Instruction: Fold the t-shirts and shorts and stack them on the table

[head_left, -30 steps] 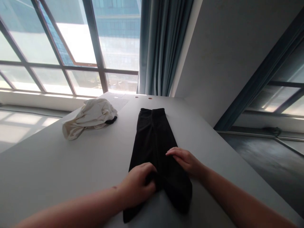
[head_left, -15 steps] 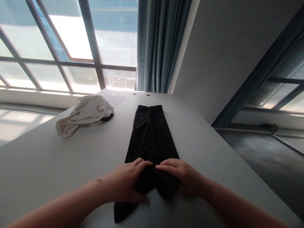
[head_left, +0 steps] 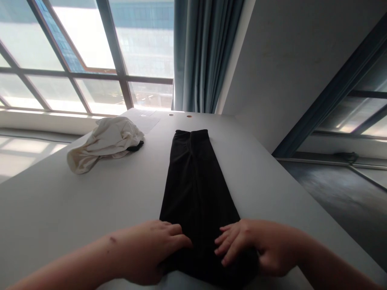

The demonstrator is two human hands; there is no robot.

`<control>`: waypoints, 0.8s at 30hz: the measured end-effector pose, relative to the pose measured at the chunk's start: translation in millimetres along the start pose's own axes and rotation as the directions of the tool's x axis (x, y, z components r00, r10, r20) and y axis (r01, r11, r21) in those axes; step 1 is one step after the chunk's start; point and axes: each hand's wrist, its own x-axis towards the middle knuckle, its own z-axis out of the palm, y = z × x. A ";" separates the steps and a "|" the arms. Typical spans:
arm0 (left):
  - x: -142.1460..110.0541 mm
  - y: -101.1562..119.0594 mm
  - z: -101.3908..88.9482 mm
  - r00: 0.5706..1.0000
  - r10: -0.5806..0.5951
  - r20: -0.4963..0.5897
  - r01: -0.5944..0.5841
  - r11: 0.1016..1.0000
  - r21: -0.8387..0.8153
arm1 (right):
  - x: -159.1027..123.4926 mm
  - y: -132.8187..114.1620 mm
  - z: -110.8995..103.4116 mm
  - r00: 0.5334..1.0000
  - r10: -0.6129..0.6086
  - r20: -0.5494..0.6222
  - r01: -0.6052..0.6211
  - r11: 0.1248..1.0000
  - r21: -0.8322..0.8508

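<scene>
A pair of black trousers (head_left: 196,181) lies lengthwise on the white table, its waistband at the far end and its lower end nearest me. My left hand (head_left: 160,249) grips the lower left edge, the thumb side resting on top of the cloth. At the lower right edge, my right hand (head_left: 250,245) has its fingers over the fabric and its thumb lower down, with dark cloth bunched between. The parts of the fingers under the fabric are hidden. Along the bottom the cloth looks dark and slightly blurred.
A crumpled cream garment (head_left: 105,141) with a dark patch lies at the far left of the white table (head_left: 75,205). Two round holes sit near the table's far edge. Beyond are a blue-grey curtain (head_left: 199,60) and large windows (head_left: 99,92); a wall stands right.
My hands have moved apart and nearer to me, the right one outward to the right. The lower end of the trousers is now spread wider and flatter, and the gap at its bottom no longer shows.
</scene>
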 end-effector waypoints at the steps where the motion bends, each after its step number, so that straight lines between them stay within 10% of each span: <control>1: -1.7 -0.5 3.4 0.999 0.006 0.032 -0.007 0.999 0.038 | -1.2 -1.5 0.2 1.000 0.021 0.003 -0.021 1.000 -0.002; 11: -1.6 5.6 2.2 0.990 -0.076 -0.115 0.088 0.990 0.109 | -11.3 -24.8 -7.9 0.978 0.204 -0.035 -0.205 0.978 -0.042; 15: 1.5 -5.0 1.0 0.815 -0.257 -0.520 0.304 0.952 0.006 | -12.6 -16.7 -12.6 0.990 0.128 -0.054 -0.126 0.991 0.046; 18: 6.4 -10.8 8.1 0.726 -0.271 -0.633 0.307 0.950 -0.054 | -14.1 -10.9 -14.5 0.993 0.097 -0.072 -0.092 0.993 0.077; 21: 9.9 -17.2 9.7 0.772 -0.258 -0.581 0.249 0.964 -0.096 | -18.7 -10.3 -17.6 0.992 0.106 -0.073 -0.101 0.992 0.070; 24: 10.2 -29.5 1.5 0.918 -0.111 -0.381 0.054 0.986 -0.157 | -24.6 -10.9 -22.4 0.979 0.186 -0.089 -0.186 0.983 0.007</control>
